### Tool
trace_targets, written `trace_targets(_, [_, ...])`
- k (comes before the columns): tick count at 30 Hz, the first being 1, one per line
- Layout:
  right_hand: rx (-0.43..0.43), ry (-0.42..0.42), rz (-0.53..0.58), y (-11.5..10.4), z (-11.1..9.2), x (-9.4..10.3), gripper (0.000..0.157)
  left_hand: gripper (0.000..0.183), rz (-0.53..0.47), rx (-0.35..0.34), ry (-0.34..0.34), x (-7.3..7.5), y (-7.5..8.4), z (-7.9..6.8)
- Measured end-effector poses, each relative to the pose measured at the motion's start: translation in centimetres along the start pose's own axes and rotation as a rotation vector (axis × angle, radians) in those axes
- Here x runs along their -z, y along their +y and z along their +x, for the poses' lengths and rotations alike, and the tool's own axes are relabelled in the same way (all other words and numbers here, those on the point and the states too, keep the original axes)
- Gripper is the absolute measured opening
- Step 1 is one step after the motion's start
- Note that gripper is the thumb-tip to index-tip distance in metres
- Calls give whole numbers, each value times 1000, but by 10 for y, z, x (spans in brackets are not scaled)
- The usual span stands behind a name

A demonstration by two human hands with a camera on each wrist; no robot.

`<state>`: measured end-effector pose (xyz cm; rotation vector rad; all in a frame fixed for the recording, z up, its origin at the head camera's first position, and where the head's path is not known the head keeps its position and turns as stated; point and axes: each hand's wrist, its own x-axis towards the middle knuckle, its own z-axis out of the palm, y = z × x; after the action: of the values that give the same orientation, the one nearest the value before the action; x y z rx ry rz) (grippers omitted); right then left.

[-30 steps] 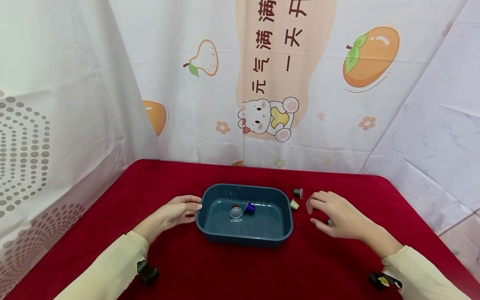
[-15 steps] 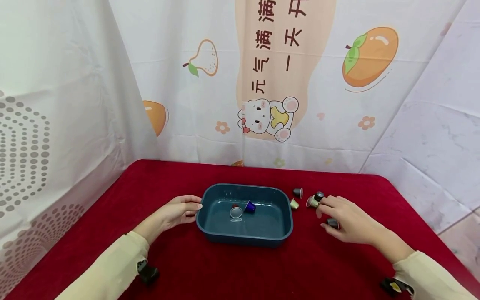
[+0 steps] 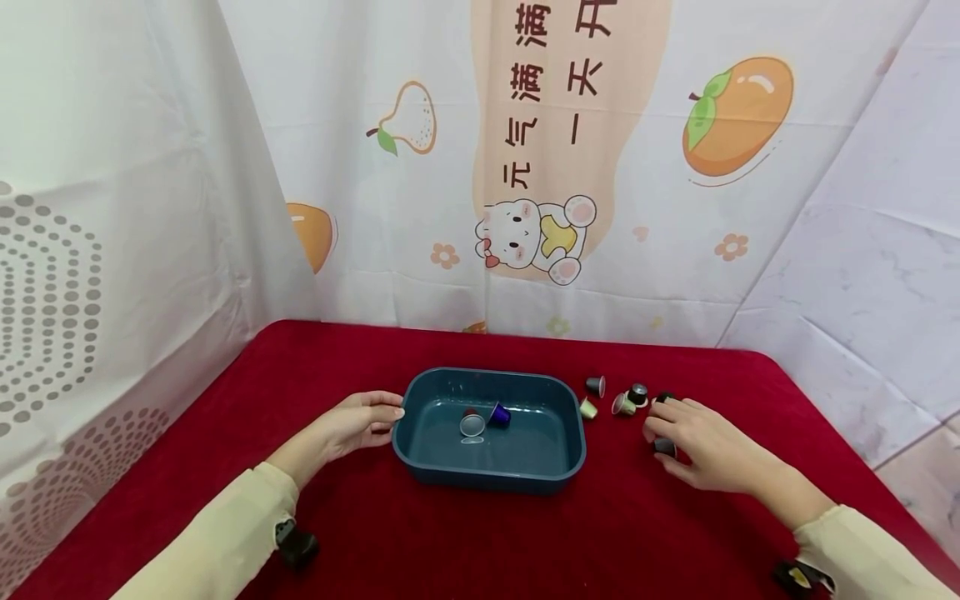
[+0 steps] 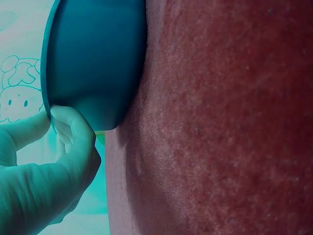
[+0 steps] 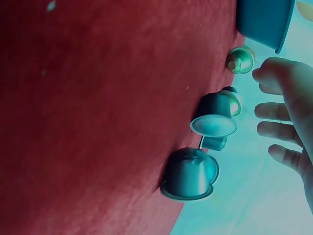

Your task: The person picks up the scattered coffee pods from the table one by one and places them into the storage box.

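A dark blue rectangular tray (image 3: 480, 482) stands in the middle of the table. My left hand (image 3: 367, 421) pinches its left rim between thumb and fingers, as the left wrist view shows up close. Inside the tray lie a purple-blue coffee capsule (image 3: 500, 414) and a capsule with its pale lid (image 3: 472, 426) facing me. Over the right side, my right hand (image 3: 705, 444) hovers with loosely bent fingers. Just by its thumb is a dark grey capsule (image 3: 664, 448); another black capsule (image 3: 665, 397) is partly hidden behind its fingers. In the right wrist view, the fingertips look apart from the capsules.
Between tray and right hand lie a grey capsule (image 3: 595, 386), a light green capsule (image 3: 588, 408), a second green capsule (image 3: 627, 406) and a black capsule (image 3: 637, 392). A red cloth (image 3: 480, 550) covers the table. Printed white curtains (image 3: 352, 208) hang behind and beside it.
My right hand has moved right, away from the tray, uncovering the green and black capsules, and hovers by the dark grey one. The left hand, tray and capsules have stayed put.
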<state>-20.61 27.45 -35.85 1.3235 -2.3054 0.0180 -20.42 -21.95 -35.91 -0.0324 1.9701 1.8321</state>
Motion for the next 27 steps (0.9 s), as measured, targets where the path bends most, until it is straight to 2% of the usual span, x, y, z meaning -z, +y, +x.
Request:
trace_targets(7, [-8,-22,-35,4,-7,-5,36,41,0,2,10,1,-2,0])
trace_targets(15, [-10,-46,-24,10,-13,-13,39,43,11,-2,6,1,-1,1])
trace_targets(27, [-6,-56,-20,14,-10,-21,40,43,10,-2,0,0,0,0])
